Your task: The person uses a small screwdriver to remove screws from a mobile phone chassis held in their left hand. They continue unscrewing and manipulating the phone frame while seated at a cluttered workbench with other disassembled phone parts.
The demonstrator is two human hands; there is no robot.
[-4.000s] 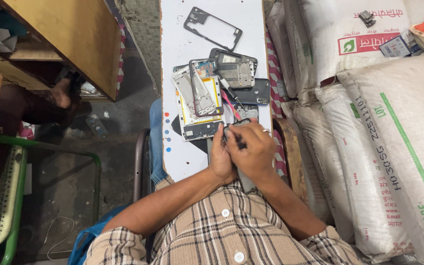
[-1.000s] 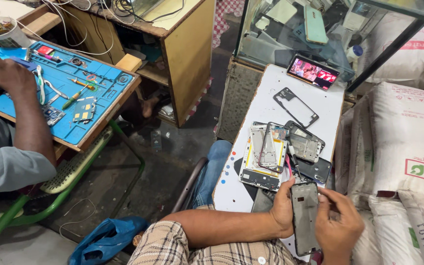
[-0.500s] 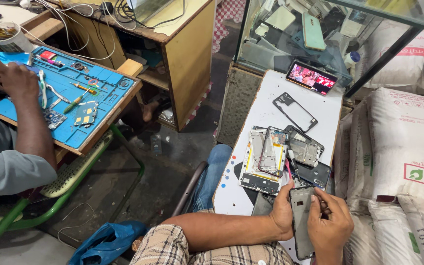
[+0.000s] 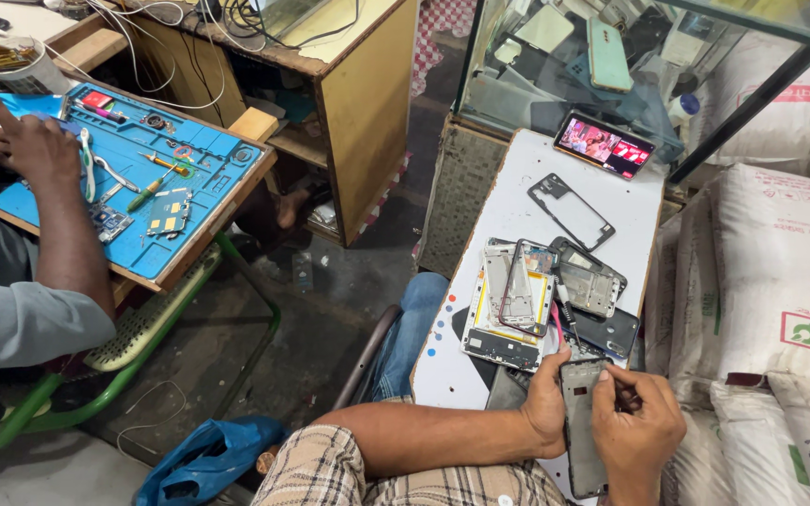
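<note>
The left hand is closing around the edge of a dark phone frame and is holding it upright over the near end of the white table. The right hand is pinching its fingers narrow against the upper right side of the same frame; whether a small tool or a part is sitting between the fingertips, I cannot tell.

Judging from how things are lying, the work is somewhere in the middle. Several phones are already taken apart: a white opened chassis with a metal plate on it is lying just beyond the hands, a grey back shell is lying beside it, and an empty black frame is resting further up the table. A thin screwdriver is lying between them, near the hands. The held frame is looking bare, so fitting its parts seems not yet done.

At the far end a phone with a lit screen is leaning. To the left, another person's hand is working over a blue repair mat.
</note>
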